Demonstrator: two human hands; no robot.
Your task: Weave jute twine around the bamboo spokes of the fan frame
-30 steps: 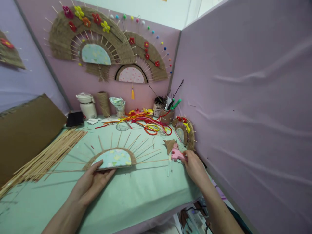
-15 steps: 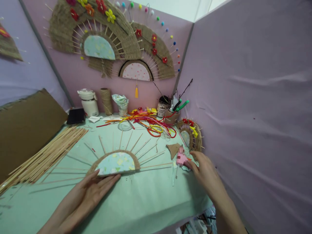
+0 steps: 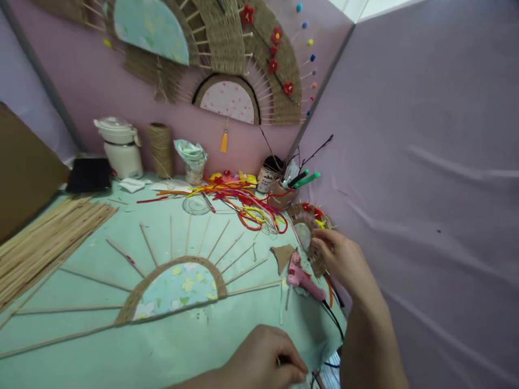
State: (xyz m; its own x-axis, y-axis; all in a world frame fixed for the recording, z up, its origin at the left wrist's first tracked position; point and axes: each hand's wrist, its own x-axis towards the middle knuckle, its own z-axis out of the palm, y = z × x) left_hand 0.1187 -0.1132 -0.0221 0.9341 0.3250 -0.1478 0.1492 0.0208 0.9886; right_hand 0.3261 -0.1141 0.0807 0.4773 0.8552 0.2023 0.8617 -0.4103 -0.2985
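The right hand [image 3: 344,259] had its fingers clamped on the small woven fan [image 3: 310,227] at the counter's [image 3: 170,351] right edge, beside a cup [image 3: 279,195] holding pens. The left hand's [image 3: 263,364] fingers were curled together.

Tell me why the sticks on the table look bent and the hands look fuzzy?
Head view: the wide lens bows the sticks near the left edge; the left hand and right hand are slightly blurred; the light is soft and even, with no glare.
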